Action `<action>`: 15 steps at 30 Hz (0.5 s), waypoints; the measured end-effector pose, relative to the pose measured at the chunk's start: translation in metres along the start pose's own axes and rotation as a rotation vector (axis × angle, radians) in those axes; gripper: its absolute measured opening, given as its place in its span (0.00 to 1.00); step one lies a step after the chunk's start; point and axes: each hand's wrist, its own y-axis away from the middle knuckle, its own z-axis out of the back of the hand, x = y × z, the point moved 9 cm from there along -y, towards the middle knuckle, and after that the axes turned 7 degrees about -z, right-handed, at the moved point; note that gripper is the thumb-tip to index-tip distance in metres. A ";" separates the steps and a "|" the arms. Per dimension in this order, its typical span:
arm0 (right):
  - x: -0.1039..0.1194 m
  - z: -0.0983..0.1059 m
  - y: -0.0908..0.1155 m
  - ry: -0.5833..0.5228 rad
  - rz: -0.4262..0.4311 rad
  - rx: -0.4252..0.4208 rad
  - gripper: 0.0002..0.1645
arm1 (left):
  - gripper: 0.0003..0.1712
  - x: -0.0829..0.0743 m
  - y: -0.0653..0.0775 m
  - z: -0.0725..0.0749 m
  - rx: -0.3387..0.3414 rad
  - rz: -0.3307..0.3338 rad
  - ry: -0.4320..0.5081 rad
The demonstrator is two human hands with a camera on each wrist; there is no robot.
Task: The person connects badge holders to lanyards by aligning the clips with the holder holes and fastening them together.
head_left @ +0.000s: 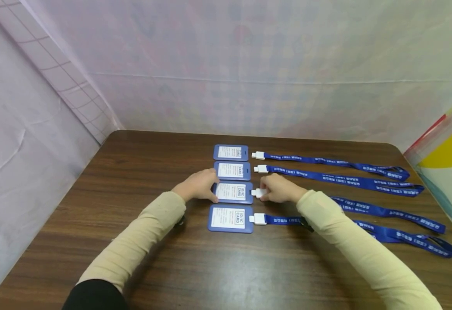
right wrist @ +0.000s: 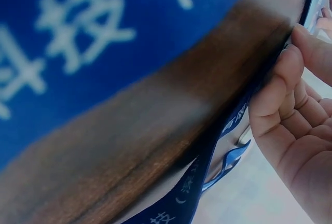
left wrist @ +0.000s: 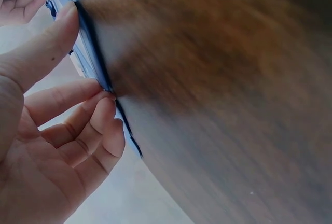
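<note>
Blue ID card holders lie in a column on the table. My left hand [head_left: 197, 185] holds the third holder from the back [head_left: 231, 192] at its left end, thumb at one corner and forefinger at the other; the left wrist view shows the thumb [left wrist: 54, 40] on its edge. Just right of that holder, my right hand [head_left: 281, 188] pinches the white clip [head_left: 256, 193] of a blue lanyard between thumb and curled forefinger. The clip's tip is at the holder's slotted end; whether it is hooked in cannot be told. My right forearm hides part of this lanyard [head_left: 388, 212].
The nearest holder [head_left: 229, 218] has a lanyard clip [head_left: 258, 219] lying over its right edge. Behind, two holders [head_left: 231, 170] [head_left: 230, 152] lie apart from their lanyards [head_left: 338, 177] [head_left: 334, 162]. The brown wooden table [head_left: 132, 159] meets a pale cloth wall at the back.
</note>
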 end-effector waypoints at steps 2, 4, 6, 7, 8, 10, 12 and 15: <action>-0.001 -0.001 -0.001 -0.004 -0.009 0.006 0.12 | 0.25 -0.001 0.000 0.001 0.001 -0.011 0.003; -0.002 -0.002 -0.001 -0.003 -0.010 0.009 0.12 | 0.24 -0.002 0.000 0.002 -0.001 -0.022 0.006; 0.000 -0.002 -0.001 0.002 -0.001 0.009 0.12 | 0.22 -0.004 0.000 0.003 -0.007 -0.037 0.007; 0.001 -0.002 -0.002 0.007 0.004 0.008 0.12 | 0.22 -0.004 0.000 0.003 -0.009 -0.041 0.007; 0.002 -0.002 -0.002 0.013 0.015 0.007 0.12 | 0.22 -0.004 0.000 0.002 -0.011 -0.044 0.007; 0.003 -0.002 -0.002 0.017 0.022 0.011 0.12 | 0.21 -0.003 0.000 0.002 -0.017 -0.049 0.008; 0.005 -0.002 -0.002 0.023 0.030 0.014 0.12 | 0.21 -0.003 0.000 0.001 -0.020 -0.051 0.007; 0.005 -0.003 -0.003 0.023 0.020 0.024 0.12 | 0.20 -0.003 -0.001 0.000 -0.022 -0.050 0.011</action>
